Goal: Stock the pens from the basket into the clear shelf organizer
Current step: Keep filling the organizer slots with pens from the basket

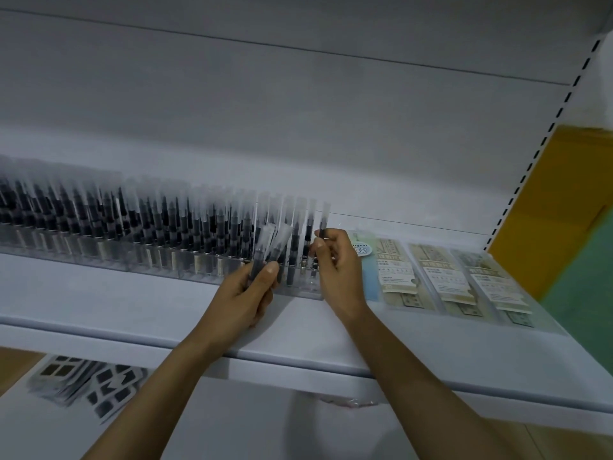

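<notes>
So the clear shelf organizer point(159, 265) sat along the back of the white shelf point(116, 303), already packed with rows of black pens point(139, 217) standing upright, frosted caps on top. The picture was pretty blurry over on the left side.

The left hand point(250, 295) had its fingers and thumb wrapped around a small bunch of pens point(268, 244), fanned out and leaning right, just in front of the organizer's right end.

The right hand point(336, 265) was pinching a single pen point(324, 220) between thumb and curled fingers, holding it upright at the very last row on the right. I couldn't tell if its tip was actually in a slot.

Just right of that lay some flat printed packets point(438, 277) in clear sleeves. The lower shelf had packs of black pieces point(99, 383).
</notes>
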Demonstrator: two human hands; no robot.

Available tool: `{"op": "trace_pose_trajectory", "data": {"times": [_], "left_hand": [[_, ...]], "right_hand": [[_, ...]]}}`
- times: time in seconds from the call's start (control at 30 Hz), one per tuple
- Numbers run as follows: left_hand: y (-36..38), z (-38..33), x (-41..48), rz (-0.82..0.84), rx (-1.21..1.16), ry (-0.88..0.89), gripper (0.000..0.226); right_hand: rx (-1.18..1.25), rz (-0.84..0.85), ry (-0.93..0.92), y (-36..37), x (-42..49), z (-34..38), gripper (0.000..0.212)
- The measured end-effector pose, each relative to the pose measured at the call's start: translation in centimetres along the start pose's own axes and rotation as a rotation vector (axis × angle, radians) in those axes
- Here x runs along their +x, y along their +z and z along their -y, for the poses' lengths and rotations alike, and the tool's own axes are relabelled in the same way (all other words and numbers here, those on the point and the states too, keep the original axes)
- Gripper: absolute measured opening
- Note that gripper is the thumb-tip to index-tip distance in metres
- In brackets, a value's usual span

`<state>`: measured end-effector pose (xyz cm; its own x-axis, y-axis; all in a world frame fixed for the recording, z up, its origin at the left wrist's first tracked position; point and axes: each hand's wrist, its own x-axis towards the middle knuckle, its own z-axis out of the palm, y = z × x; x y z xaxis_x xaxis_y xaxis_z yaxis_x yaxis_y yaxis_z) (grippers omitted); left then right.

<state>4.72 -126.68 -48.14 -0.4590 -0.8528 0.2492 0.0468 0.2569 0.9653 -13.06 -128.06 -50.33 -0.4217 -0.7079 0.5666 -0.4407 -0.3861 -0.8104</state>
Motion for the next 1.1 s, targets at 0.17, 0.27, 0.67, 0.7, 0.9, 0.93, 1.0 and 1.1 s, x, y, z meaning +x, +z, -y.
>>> {"op": "trace_pose_trajectory", "data": {"times": [0.17, 0.27, 0.67, 0.7, 0.9, 0.93, 1.0, 1.1], "left_hand": [[-0.1, 0.1, -0.1, 0.012, 0.055, 0.035, 0.037], [-0.3, 0.0, 0.0, 0.001, 0.052, 0.038, 0.029], [-0.5, 0.0, -0.3, 0.024, 0.015, 0.087, 0.004], [-0.5, 0.1, -0.3, 0.029, 0.005, 0.084, 0.008], [-0.6, 0.4, -0.2, 0.04, -0.012, 0.077, 0.013], [-0.6, 0.6, -0.1, 0.044, -0.011, 0.079, 0.016], [-0.6, 0.7, 0.0, 0.051, -0.012, 0.092, 0.021], [-0.4, 0.7, 0.1, 0.046, -0.03, 0.103, 0.019]], "right_hand": [[-0.001, -0.011, 0.017, 0.1, -0.1, -0.2, 0.007], [-0.02, -0.063, 0.048, 0.1, -0.4, 0.6, 0.015], [0.067, 0.144, 0.065, 0.3, -4.9, 7.5, 0.008], [0.086, 0.145, 0.092, 0.5, -5.0, 7.7, 0.006], [0.201, 0.026, 0.212, -0.2, -4.2, 8.4, 0.006], [0.214, 0.028, 0.222, -0.2, -4.1, 8.4, 0.007], [0.186, 0.089, 0.211, -0.1, -4.4, 8.3, 0.02], [0.144, 0.094, 0.167, 0.3, -4.7, 8.2, 0.029]]}}
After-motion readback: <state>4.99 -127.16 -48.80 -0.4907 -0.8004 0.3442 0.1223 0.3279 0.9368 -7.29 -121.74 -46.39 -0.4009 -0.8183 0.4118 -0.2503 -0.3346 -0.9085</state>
